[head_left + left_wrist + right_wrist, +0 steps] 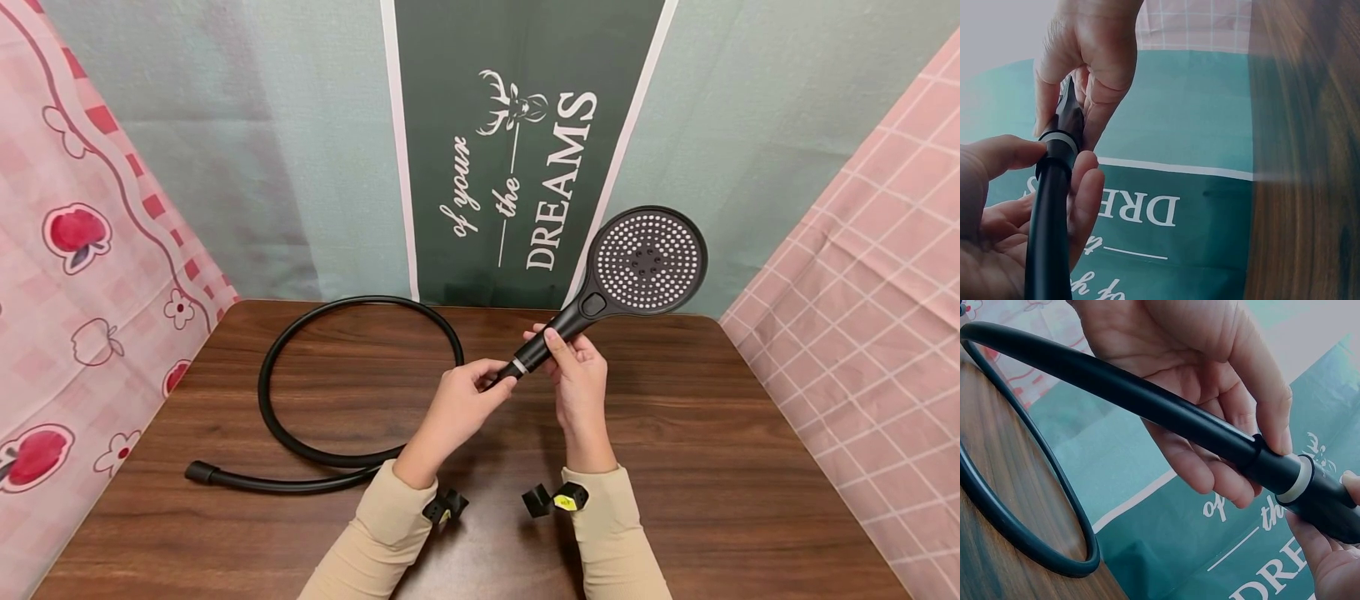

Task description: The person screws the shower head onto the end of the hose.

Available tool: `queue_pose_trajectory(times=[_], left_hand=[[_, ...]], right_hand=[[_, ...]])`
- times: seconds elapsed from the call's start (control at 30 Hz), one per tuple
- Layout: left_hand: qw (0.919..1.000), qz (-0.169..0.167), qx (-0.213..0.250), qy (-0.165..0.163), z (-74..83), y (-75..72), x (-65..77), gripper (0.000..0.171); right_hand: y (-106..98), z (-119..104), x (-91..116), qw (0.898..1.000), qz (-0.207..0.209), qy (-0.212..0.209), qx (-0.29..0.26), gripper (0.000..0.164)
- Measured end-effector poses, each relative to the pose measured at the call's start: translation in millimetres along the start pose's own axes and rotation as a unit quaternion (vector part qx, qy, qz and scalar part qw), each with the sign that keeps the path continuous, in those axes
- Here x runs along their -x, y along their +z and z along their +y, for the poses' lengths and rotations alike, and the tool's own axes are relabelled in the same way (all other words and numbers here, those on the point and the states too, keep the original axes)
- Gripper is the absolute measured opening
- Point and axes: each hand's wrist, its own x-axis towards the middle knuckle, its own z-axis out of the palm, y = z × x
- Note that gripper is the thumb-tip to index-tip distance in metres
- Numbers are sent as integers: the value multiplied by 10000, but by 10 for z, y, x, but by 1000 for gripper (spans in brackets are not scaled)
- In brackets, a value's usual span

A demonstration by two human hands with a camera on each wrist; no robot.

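A black shower head (pixel 647 260) with a round face of pale nozzles is held up above the table, tilted to the upper right. My right hand (pixel 582 375) grips its handle (pixel 566 323), thumb along the front. With thumb and fingers my left hand (pixel 465 398) pinches the end fitting (pixel 1272 472) of a black shower hose (pixel 270 367), in line with the handle's lower end. Between fitting and handle shows a narrow pale ring (pixel 1297 481). From the left hand the hose loops over the table to a free end (pixel 200 472) at left.
The brown wooden table (pixel 712 467) lies under both hands. Behind it hangs a green cloth (pixel 465 275) with white lettering; pink patterned cloths hang at left (pixel 82 317) and right (pixel 870 333). Small black wrist devices (pixel 570 497) sit at the sleeves.
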Motion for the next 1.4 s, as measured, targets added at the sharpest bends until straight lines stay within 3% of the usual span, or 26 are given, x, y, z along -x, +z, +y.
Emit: queue_pose_trajectory(times=[0.43,0.93,1.4], left_hand=[[9996,-243,85,-94,-17,-26,-6,28],[10000,-21,46,44,-5,-10,1,23],[9998,-89,196,-21,-4,-11,3,23]], right_hand=[[-11,-4,-3,10000,-20,5,66,13],[-17,0,-6,10000,18,-2,83,13],[-10,-10,6,9999,28,4,128,12]])
